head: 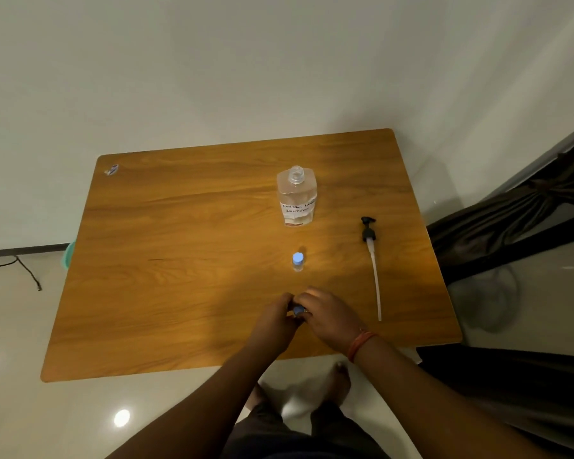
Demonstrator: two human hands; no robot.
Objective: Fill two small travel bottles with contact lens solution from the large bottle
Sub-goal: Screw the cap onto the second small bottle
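The large clear bottle with a handwritten label stands uncapped at the back middle of the wooden table. One small travel bottle with a blue cap stands upright in front of it. A second small bottle, also blue-capped, sits between my hands near the table's front edge. My left hand grips its body, which is mostly hidden. My right hand has its fingers curled at the blue cap.
The black pump head with its long white tube lies on the table to the right. A small sticker marks the back left corner. Dark fabric hangs to the right of the table. A cable lies on the floor at left.
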